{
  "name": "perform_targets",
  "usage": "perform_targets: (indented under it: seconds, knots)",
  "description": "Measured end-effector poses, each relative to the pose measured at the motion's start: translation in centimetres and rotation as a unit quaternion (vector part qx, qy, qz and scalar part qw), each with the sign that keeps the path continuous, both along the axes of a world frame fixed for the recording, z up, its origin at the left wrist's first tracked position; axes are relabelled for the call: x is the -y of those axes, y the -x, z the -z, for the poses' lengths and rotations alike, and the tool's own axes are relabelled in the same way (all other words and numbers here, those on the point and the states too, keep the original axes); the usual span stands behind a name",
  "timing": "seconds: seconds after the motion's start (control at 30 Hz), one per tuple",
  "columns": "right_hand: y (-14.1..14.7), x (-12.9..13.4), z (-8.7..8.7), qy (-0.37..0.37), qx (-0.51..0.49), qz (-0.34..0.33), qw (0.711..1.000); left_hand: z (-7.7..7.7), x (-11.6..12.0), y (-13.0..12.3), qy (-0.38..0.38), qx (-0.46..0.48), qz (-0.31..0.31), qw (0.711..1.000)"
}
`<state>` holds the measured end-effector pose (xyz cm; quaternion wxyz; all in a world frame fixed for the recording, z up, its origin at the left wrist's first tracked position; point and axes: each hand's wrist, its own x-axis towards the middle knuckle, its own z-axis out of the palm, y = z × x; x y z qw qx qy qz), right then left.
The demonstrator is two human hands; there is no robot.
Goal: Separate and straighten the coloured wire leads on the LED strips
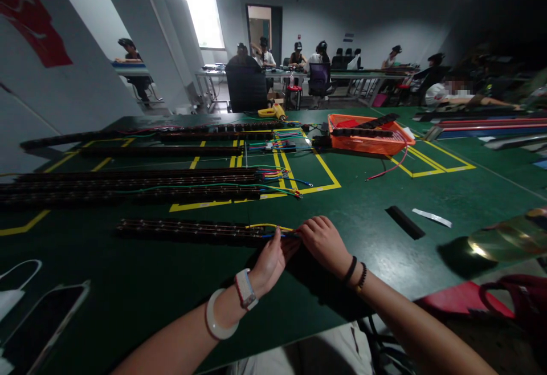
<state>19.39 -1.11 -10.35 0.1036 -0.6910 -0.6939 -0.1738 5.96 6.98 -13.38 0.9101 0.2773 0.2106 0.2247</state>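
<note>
A long dark strip with copper-coloured lines [188,229] lies on the green table in front of me. From its right end run a yellow wire [273,225] and a blue wire [265,236]. My left hand [270,260] is closed around these wires close to the strip's end, thumb pointing up. Just to its right, my right hand [323,243] pinches the wires' far ends, knuckles upward. The two hands nearly touch, and the wire tips are hidden under the right fingers.
Behind lie bundled dark strips [137,184] with coloured wires, an orange basket [371,146] and a yellow heat gun [272,113]. To the right are a black piece [405,222], a white strip [432,217] and a bottle [508,235]. A phone [45,326] is at left.
</note>
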Motion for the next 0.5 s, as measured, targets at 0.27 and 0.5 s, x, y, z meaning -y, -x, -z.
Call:
perform_targets:
  seconds: [0.27, 0.5]
  knots:
    - [-3.6, -4.7, -0.9, 0.012, 0.015, -0.020, 1.000, -0.1, 0.0, 0.2, 0.016, -0.039, -0.015, 0.999]
    - [-5.4, -9.3, 0.1, 0.037, 0.040, -0.056, 0.997, 0.0, -0.4, 0.2, 0.021, -0.028, 0.003, 0.999]
